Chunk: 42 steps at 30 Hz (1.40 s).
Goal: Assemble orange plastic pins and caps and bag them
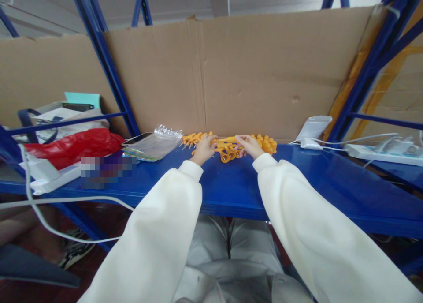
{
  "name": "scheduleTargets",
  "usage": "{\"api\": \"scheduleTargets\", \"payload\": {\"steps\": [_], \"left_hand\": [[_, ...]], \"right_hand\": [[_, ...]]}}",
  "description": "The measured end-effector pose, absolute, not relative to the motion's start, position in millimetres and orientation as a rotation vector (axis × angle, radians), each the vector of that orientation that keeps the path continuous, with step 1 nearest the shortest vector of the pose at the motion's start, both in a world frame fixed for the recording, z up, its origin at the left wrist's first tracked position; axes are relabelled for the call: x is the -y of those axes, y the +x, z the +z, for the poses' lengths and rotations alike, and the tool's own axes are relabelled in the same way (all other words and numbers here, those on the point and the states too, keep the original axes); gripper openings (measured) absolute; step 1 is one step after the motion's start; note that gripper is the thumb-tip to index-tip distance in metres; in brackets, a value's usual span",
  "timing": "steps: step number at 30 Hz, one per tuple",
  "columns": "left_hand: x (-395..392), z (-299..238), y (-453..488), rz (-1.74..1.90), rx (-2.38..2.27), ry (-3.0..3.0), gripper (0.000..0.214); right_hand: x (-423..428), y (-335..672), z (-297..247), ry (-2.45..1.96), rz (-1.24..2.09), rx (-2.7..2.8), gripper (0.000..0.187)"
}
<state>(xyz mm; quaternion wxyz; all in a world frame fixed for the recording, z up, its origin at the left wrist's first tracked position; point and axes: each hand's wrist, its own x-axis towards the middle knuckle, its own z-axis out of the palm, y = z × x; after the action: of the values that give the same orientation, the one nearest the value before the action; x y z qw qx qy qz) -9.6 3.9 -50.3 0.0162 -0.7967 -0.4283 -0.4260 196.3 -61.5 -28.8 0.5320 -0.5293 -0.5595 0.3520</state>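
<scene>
My left hand (pixel 204 150) is closed, with its fingertips at the left end of a slim orange-yellow plastic piece (pixel 226 140). My right hand (pixel 250 146) pinches around the right end of what looks like the same piece. Just below it lie several orange-yellow plastic parts with round, cup-like ends (pixel 225 157), close under my fingers. Left of my left hand is a loose pile of slim orange-yellow pieces (pixel 193 138) with small shiny bits at their ends. A cluster of knobbly orange-yellow parts (pixel 268 144) sits right beside my right hand.
Cardboard (pixel 264 73) stands behind the blue tabletop (pixel 228 192). To the left are clear plastic bags (pixel 155 145), a red bag (pixel 79 148) and a white power strip (pixel 57 179) with cables. At right lie a white packet (pixel 312 129) and another power strip (pixel 386 153). Blue posts flank both sides.
</scene>
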Motion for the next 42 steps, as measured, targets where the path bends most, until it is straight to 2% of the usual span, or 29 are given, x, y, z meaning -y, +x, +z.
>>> {"api": "scheduleTargets", "payload": {"steps": [6,13,19,34,39,42], "left_hand": [[-5,-51,-12,-1.323,1.325,-2.468,0.032],[-2,-49,-10,-1.314,1.294,-2.494,0.032],[-2,-49,-10,-1.310,1.337,-2.467,0.032],[-2,-49,-10,-1.307,1.280,-2.492,0.033],[-4,-50,-9,-1.315,1.260,-2.500,0.032],[-4,-49,-9,-1.309,1.277,-2.501,0.032]], "right_hand": [[65,196,-29,-1.209,0.860,1.361,0.033],[62,202,-33,-1.247,0.795,1.385,0.051],[59,198,-32,-1.184,0.774,1.324,0.029],[60,202,-32,-1.200,0.727,1.386,0.043],[56,202,-33,-1.179,0.751,1.368,0.036],[53,204,-34,-1.104,0.733,1.403,0.041]]}}
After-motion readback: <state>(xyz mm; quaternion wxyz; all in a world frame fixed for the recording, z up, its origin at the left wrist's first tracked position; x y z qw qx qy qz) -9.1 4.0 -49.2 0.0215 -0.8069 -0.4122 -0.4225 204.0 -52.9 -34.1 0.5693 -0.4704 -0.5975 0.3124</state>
